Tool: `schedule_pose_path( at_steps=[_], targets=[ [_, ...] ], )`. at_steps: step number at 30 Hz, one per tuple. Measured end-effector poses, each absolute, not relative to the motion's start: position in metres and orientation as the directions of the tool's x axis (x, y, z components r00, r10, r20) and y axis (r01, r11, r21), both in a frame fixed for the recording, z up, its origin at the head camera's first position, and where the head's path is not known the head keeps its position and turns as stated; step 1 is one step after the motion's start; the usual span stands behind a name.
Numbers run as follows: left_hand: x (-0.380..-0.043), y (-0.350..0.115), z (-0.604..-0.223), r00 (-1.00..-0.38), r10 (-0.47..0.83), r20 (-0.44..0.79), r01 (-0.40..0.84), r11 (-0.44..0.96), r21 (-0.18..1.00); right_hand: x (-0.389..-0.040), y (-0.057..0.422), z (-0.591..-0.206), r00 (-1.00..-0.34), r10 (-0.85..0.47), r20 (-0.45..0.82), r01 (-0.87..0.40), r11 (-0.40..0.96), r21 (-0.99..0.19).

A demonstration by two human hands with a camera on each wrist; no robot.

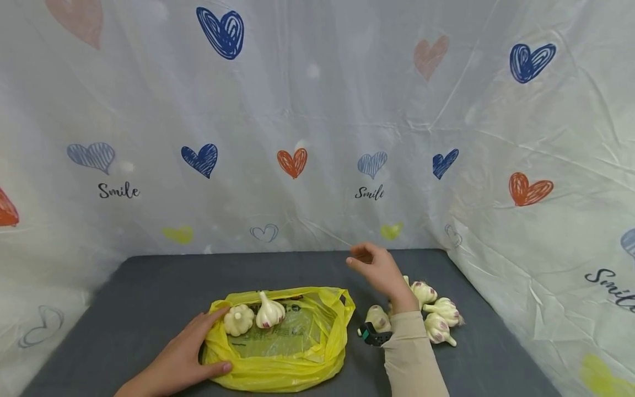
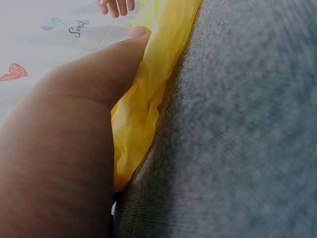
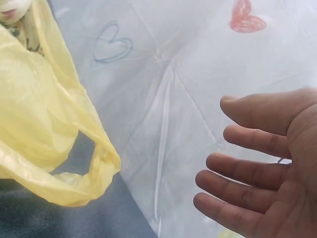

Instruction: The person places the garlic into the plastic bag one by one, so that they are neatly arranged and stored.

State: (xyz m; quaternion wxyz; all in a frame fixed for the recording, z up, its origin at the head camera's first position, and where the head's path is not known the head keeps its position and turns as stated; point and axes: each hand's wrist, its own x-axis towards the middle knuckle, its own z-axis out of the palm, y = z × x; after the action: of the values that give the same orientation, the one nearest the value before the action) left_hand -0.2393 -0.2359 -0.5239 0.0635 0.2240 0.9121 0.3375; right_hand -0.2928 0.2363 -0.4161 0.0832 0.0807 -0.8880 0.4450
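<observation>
A yellow plastic bag [image 1: 278,380] lies spread on the table with its mouth facing up. Two garlic bulbs sit on it toward its left: one garlic bulb [image 1: 239,320] seen top-on, another garlic bulb [image 1: 270,311] with its stem up. My left hand [image 1: 181,350] rests against the bag's left end, thumb and fingers spread and straight along its side; in the left wrist view the thumb [image 2: 106,67] lies on the yellow plastic. To the right of the bag, my right hand [image 1: 378,268] hovers with nothing in it. Its fingers [image 3: 242,168] are loosely extended in the right wrist view.
Several more garlic bulbs [image 1: 445,310] lie in a group on the right of the dark table [image 1: 168,281], partly behind my right forearm. One garlic bulb [image 1: 378,318] lies nearer the bag. A pale curtain [image 1: 317,110] printed with hearts hangs behind and at both sides.
</observation>
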Motion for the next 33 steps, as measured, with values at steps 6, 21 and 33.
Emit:
schedule_pose_path(
  at_steps=[6, 21, 33],
  targets=[
    [-0.24, -0.235, -0.522, -0.894, 0.447, 0.043, 0.368, 0.675, 0.64, -0.293, 0.24, -0.416, -0.976, -0.062, 0.211, -0.206, 0.596, -0.776],
    [-0.239, -0.235, -0.522, -0.89, 0.455, 0.037, 0.365, 0.661, 0.655, -0.296, 0.254, -0.426, -0.973, -0.021, 0.231, -0.194, 0.619, -0.761],
    [-0.239, -0.236, -0.527, -0.887, 0.459, 0.056, 0.382, 0.66, 0.647, -0.291, 0.266, -0.424, -0.973, 0.02, 0.229, -0.163, 0.643, -0.749]
  ],
)
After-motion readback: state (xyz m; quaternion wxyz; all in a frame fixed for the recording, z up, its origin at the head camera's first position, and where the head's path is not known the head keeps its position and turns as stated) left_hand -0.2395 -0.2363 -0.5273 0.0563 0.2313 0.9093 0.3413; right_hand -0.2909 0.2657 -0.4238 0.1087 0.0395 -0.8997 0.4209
